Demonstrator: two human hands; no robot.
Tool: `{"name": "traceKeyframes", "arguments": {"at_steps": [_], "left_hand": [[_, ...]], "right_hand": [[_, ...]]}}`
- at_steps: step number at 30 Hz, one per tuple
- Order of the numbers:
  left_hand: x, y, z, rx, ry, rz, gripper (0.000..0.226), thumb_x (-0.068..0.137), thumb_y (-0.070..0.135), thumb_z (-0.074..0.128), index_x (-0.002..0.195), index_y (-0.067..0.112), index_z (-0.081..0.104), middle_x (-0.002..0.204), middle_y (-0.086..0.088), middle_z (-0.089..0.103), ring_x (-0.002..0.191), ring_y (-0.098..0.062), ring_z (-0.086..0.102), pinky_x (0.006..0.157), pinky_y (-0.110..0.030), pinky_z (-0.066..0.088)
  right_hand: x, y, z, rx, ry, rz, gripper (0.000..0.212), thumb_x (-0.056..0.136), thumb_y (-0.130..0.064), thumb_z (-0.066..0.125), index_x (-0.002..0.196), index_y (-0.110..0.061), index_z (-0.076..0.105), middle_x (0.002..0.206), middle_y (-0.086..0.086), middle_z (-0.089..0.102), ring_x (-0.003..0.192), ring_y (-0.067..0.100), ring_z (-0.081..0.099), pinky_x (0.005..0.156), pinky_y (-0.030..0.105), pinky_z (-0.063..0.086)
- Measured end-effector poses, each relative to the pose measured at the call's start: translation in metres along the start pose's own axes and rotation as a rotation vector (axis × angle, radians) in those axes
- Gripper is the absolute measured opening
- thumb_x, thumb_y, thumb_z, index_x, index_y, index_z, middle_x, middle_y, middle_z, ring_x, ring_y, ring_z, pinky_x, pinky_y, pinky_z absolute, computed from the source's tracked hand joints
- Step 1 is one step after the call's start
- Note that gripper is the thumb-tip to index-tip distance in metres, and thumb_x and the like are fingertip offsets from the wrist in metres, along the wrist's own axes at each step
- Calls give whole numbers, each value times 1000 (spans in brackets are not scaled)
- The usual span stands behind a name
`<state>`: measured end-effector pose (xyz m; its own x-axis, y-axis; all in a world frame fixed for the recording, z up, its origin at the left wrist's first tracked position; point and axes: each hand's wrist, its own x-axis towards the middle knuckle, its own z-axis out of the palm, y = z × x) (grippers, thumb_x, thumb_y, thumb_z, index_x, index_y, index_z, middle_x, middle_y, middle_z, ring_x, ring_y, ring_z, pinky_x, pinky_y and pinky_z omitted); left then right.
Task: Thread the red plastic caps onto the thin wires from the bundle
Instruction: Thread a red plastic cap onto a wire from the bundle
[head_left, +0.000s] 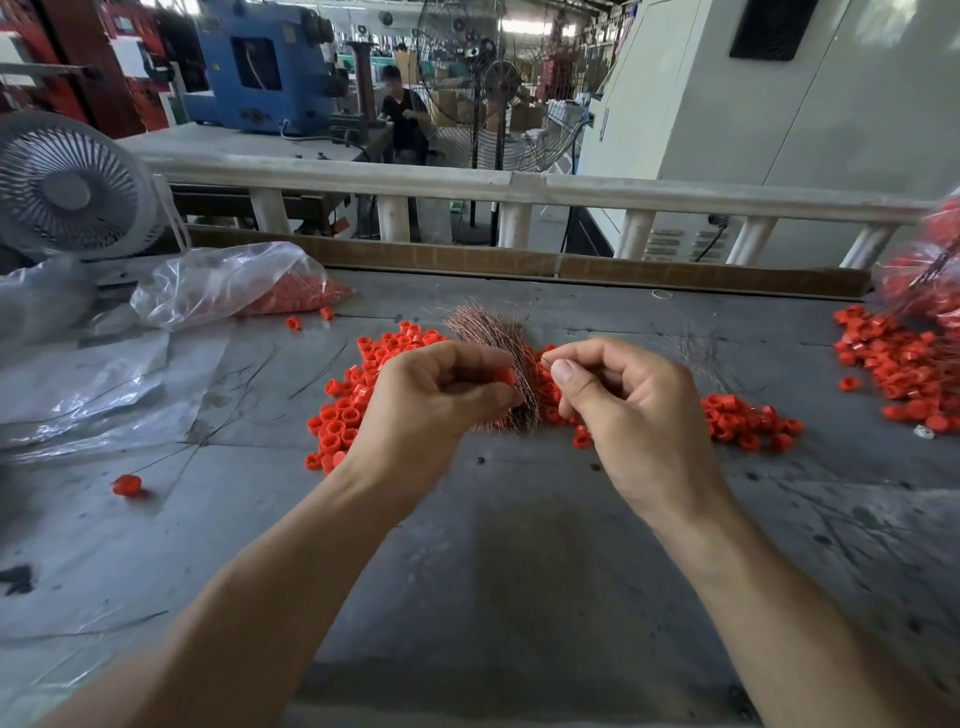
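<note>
We are pinching one red cap (505, 376) in our left hand (441, 400), fingers closed on it, and gripping the wire bundle (498, 353) upright so its tips stay reachable. Our right hand (623, 400), at three o'clock of the bundle, is pinching narrowly, likely on a single wire too thin to confirm. Loose caps (348, 415) are lying within reach on the surface (519, 545).

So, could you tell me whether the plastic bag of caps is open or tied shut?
Open: the bag lies on its side, red caps spilling from its mouth.
</note>
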<state>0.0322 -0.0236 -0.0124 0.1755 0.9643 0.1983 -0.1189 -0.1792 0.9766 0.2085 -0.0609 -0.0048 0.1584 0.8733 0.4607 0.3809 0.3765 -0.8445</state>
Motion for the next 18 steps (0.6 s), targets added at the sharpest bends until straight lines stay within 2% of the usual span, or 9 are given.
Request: {"name": "traceKeyframes", "arguments": {"at_steps": [2, 5, 8, 11, 15, 18], "left_hand": [[0, 1, 0, -28, -1, 3, 27, 84, -12, 72, 100, 9, 74, 87, -5, 77, 88, -21, 77, 84, -27, 60], [0, 2, 0, -40, -4, 10, 29, 84, -14, 70, 100, 10, 73, 88, -5, 76, 89, -22, 77, 86, -27, 60], [-1, 2, 1, -27, -21, 14, 30, 85, -15, 69, 99, 11, 73, 86, -2, 76, 88, -20, 76, 86, -26, 59], [-2, 2, 2, -25, -35, 16, 30, 85, -15, 69, 100, 11, 73, 86, -3, 76, 87, -19, 76, 86, -27, 60], [-2, 2, 2, -55, -45, 12, 28, 85, -13, 70, 102, 8, 72, 88, -5, 77, 86, -18, 76, 82, -24, 59], [-2, 2, 2, -80, -51, 2, 25, 84, -9, 72, 104, 6, 72, 88, -7, 78, 85, -19, 76, 78, -23, 59]], "right_hand": [[0, -2, 0, -11, 6, -1, 15, 96, -15, 69, 90, -26, 78, 69, -12, 70, 65, 2, 62, 61, 23, 51], [-1, -5, 1, -32, 9, -10, 11, 93, -16, 73, 86, -23, 79, 74, -13, 73, 68, -1, 63, 60, 16, 50], [-2, -5, 1, -34, 4, -3, 10, 92, -19, 75, 83, -23, 78, 70, -10, 71, 64, -1, 62, 56, 18, 50], [-2, -5, 1, -26, -6, -9, 11, 92, -19, 76, 82, -23, 77, 68, -10, 70, 61, -2, 60, 55, 13, 46], [-3, -4, 4, -20, -12, -14, 13, 92, -18, 75, 81, -23, 76, 59, -15, 64, 54, -2, 55, 53, 8, 40], [-4, -3, 7, -17, -16, -26, 14, 92, -17, 75, 80, -24, 76, 66, -8, 69, 59, -2, 57, 57, 10, 43]]}}
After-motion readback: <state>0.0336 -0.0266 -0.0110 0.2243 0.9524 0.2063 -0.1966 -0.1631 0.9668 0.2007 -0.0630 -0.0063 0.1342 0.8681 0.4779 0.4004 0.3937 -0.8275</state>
